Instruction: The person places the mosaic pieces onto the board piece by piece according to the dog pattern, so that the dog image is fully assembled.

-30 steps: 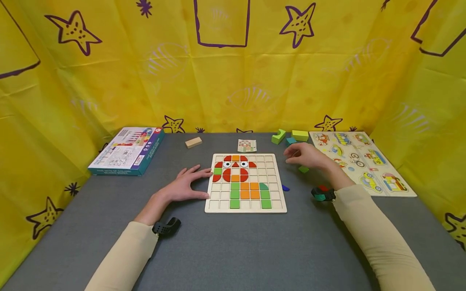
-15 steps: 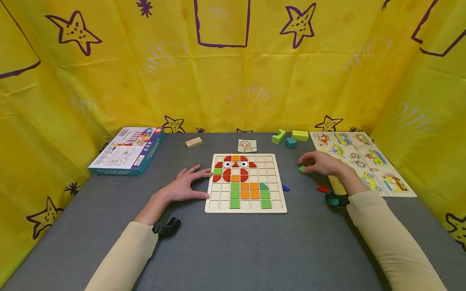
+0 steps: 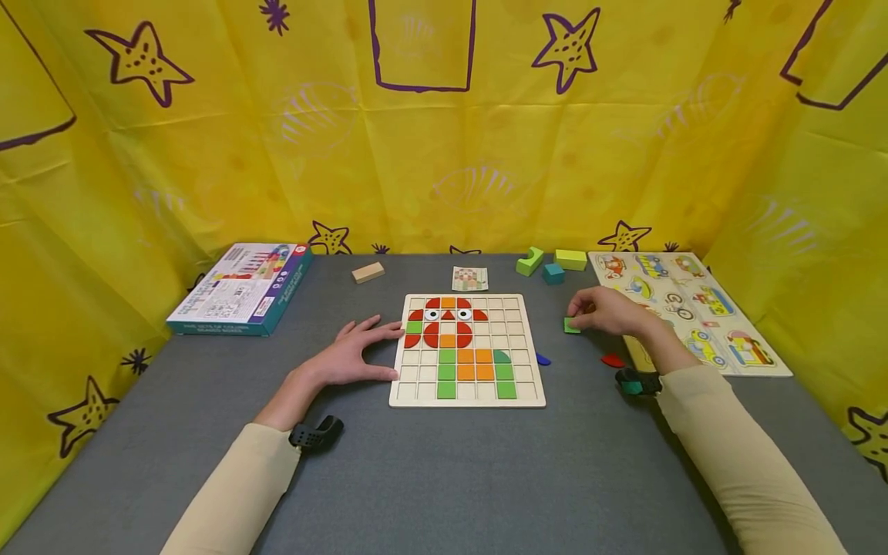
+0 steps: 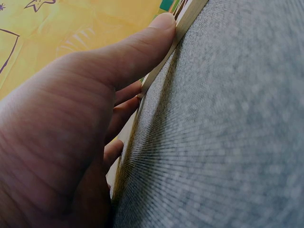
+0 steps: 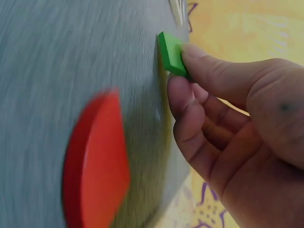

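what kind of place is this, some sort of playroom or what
Probably a staged play table, not a real playroom: a yellow star-print curtain encloses a grey table bearing a mosaic tile board, a vehicle puzzle and a game box.

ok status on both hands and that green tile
Left hand flat, steadying the wooden grid puzzle board. Right hand pinching the small green square tile at the grey mat. Red leaf-shaped tile lies beside it, not blocking.

The puzzle board (image 3: pixel 467 351) lies mid-frame on the table (image 3: pixel 444 478). A box (image 3: pixel 239 288) sits at left, a vehicle puzzle (image 3: pixel 687 308) at right, and a small card (image 3: pixel 469 278) just above the board.
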`<act>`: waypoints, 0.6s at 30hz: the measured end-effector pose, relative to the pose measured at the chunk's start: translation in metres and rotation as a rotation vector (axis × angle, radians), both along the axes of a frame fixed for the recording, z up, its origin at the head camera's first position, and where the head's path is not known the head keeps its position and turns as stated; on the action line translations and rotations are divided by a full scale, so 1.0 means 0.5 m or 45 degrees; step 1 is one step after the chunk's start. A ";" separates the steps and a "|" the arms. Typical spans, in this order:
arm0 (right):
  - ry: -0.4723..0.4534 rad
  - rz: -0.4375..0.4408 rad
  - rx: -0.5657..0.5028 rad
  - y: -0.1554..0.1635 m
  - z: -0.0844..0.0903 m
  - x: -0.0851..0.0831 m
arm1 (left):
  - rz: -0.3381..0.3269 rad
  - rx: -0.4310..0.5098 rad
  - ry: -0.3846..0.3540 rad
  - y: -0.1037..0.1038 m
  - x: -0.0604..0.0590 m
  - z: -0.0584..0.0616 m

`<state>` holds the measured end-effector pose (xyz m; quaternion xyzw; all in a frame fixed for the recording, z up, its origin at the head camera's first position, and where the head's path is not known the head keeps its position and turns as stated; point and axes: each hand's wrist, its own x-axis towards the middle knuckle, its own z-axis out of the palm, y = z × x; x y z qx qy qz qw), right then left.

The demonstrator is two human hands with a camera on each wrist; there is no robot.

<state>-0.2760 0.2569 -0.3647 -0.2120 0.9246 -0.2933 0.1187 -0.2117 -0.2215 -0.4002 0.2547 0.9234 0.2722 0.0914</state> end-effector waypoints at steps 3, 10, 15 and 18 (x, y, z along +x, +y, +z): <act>-0.007 0.000 -0.061 -0.026 -0.003 -0.008 | -0.005 -0.001 0.007 0.000 -0.001 0.000; 0.009 0.030 -0.133 -0.121 -0.011 -0.020 | -0.013 -0.001 0.004 -0.001 -0.003 -0.006; 0.024 0.100 -0.157 -0.181 -0.006 -0.019 | -0.009 0.007 -0.002 -0.003 -0.003 -0.008; 0.034 0.117 -0.143 -0.210 -0.002 -0.018 | -0.009 0.021 0.002 -0.002 -0.005 -0.005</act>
